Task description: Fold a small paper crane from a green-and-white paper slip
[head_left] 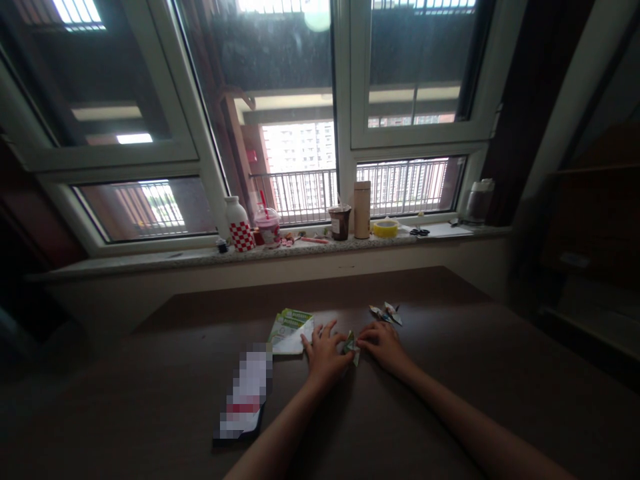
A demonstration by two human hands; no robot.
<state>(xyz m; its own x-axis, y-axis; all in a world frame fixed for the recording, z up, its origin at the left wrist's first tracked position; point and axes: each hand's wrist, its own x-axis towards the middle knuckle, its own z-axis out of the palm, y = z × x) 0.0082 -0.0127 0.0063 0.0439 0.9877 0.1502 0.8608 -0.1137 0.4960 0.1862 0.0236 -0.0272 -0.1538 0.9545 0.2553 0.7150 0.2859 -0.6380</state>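
From my end: folded paper (pixel 351 344) sits between the hands. Left hand (pixel 326 358) holds it at its 9 o'clock; right hand (pixel 384 344) bunched narrow at 3 o'clock, can't tell if gripping. I'd brace left, press lightly right, avoid crushing.

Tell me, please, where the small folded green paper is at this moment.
In the head view, the folded green paper is below and slightly right of centre, between the left hand and the right hand, over the brown table.

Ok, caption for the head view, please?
Left hand and right hand at a small folded green paper on a brown table.
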